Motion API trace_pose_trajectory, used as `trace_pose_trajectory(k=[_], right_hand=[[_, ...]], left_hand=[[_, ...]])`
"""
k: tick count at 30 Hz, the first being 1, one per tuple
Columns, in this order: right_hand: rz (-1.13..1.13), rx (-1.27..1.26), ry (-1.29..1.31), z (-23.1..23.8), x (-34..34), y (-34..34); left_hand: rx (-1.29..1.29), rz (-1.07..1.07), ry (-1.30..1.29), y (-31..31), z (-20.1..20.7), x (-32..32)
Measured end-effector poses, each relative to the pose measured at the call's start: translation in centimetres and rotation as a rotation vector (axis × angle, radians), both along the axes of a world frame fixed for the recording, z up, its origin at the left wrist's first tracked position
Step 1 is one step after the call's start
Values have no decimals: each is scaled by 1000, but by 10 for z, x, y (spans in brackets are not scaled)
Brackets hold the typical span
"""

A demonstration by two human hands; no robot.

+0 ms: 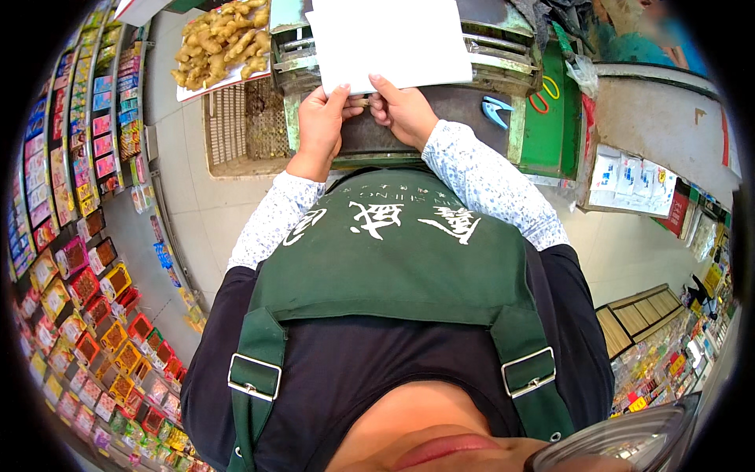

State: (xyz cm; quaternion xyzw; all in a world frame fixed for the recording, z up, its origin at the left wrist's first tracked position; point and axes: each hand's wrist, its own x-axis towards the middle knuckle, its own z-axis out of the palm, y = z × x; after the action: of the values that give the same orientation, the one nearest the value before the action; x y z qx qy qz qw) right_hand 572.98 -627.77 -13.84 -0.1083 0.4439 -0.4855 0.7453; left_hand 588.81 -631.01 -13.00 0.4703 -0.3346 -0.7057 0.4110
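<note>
White sheets [389, 43], at least two overlapping, lie at the top middle above a dark machine-like stand. Along their near edge, my left hand [321, 122] is closed with its thumb at the sheets' left corner. Beside it, my right hand [405, 112] is closed too, its thumb lying over the same edge. The fingers of both hands curl in under the edge and nearly meet; whatever sits between the fingertips is too small to make out. The sheets look flat and blank.
Left of the stand, ginger [224, 43] is piled on a tray above a beige plastic crate [236, 134]. A blue clip [496, 112] and scissors with orange and yellow handles [543, 98] lie to the right. Shelves of packaged goods [102, 315] line the left side.
</note>
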Motion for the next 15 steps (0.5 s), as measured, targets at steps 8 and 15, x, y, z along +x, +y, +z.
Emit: trace_pose_trajectory(k=[8,15], right_hand=[[-80,-62,-75,-3,10,-3],[-173,6,113,4,7,2]], left_hand=[[130,64,216,9,9,-3],[75,-2,56,7,7,-23]])
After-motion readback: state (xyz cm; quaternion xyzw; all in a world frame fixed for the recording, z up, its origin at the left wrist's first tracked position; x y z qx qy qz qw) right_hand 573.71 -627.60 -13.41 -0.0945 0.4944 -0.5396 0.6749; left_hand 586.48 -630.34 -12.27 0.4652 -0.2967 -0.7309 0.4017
